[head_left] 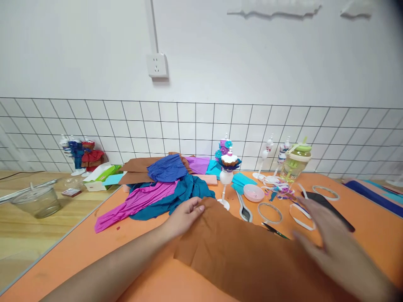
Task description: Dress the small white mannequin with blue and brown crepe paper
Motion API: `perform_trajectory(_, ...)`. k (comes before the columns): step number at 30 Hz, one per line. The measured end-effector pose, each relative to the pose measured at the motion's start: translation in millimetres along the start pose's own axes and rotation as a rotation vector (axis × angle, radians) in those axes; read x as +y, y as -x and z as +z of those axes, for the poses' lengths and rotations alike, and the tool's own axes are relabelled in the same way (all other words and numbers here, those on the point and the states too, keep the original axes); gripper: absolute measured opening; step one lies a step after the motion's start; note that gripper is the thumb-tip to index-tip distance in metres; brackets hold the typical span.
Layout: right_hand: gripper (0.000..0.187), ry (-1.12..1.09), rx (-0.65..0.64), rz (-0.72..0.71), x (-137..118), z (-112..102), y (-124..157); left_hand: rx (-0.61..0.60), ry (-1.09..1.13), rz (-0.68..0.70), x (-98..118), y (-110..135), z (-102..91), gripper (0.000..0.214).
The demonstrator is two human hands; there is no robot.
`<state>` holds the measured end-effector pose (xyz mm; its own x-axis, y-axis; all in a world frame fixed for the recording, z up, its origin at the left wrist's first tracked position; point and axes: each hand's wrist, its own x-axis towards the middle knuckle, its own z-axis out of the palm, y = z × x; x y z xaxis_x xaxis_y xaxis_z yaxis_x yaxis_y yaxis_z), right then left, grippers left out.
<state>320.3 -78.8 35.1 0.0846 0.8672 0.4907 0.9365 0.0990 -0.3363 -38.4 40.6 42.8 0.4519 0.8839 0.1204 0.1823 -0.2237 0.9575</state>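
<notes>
A wide sheet of brown crepe paper spreads over the near part of the orange table. My left hand is closed on its upper left corner, thumb on top. Over the sheet's right side hovers my right hand, smeared by motion, its thumb and fingers apart and nothing visible in it. Just beyond the paper stands a small mannequin on a white stand, with a brown and dark blue ruffle at its top. A pair of dark-handled scissors or a similar pointed tool lies partly under the paper's edge.
Crumpled magenta, teal and blue crepe paper is heaped at the left. Toward the right are a pink bowl, tape rolls, a black phone and a green-lidded cup. A glass bowl sits far left.
</notes>
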Motion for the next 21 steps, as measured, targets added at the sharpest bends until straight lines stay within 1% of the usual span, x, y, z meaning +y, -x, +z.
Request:
perform_trajectory(1, 0.080, -0.057, -0.071, -0.056, -30, 2, -10, -0.035, -0.115, 0.071, 9, -2, 6.5, 0.031)
perform_trajectory(2, 0.085, -0.135, -0.201, -0.096, -58, 5, -21, -0.054, -0.203, 0.129, 19, -3, 12.4, 0.032)
perform_trajectory(3, 0.087, -0.220, -0.284, -0.124, -82, 9, -34, -0.055, -0.259, 0.169, 29, -5, 17.1, 0.033)
perform_trajectory(4, 0.084, -0.295, -0.329, -0.122, -102, 14, -48, -0.028, -0.289, 0.203, 38, -8, 20.2, 0.033)
perform_trajectory(5, 0.071, -0.369, -0.346, -0.100, -116, 18, -62, 0.012, -0.297, 0.231, 47, -10, 21.7, 0.033)
perform_trajectory(6, 0.052, -0.450, -0.367, -0.078, -126, 21, -75, 0.059, -0.289, 0.256, 54, -12, 21.5, 0.032)
perform_trajectory(7, 0.036, -0.547, -0.405, -0.073, -131, 24, -87, 0.105, -0.269, 0.274, 58, -14, 19.8, 0.031)
perform_trajectory(8, 0.031, -0.655, -0.410, -0.034, -133, 26, -96, 0.136, -0.242, 0.281, 61, -16, 17.0, 0.030)
perform_trajectory(10, 0.029, -0.806, -0.407, 0.004, -129, 29, -107, 0.145, -0.178, 0.270, 59, -21, 9.6, 0.031)
perform_trajectory(13, 0.025, -0.861, -0.407, -0.037, -115, 27, -107, 0.166, -0.021, 0.255, 47, -37, -0.4, 0.038)
perform_trajectory(15, 0.021, -0.850, -0.446, -0.076, -108, 21, -102, 0.198, 0.056, 0.235, 38, -55, -3.1, 0.050)
perform_trajectory(16, 0.021, -0.837, -0.466, -0.084, -107, 16, -99, 0.166, 0.051, 0.204, 34, -66, -2.7, 0.062)
perform_trajectory(18, 0.020, -0.772, -0.495, -0.107, -107, 6, -95, 0.062, 0.045, 0.142, 28, -89, 2.1, 0.080)
perform_trajectory(19, 0.020, -0.717, -0.493, -0.129, -109, 2, -94, 0.010, 0.055, 0.152, 26, -100, 6.5, 0.086)
perform_trajectory(21, 0.018, -0.606, -0.452, -0.192, -114, -6, -94, -0.059, 0.111, 0.225, 23, -119, 18.7, 0.087)
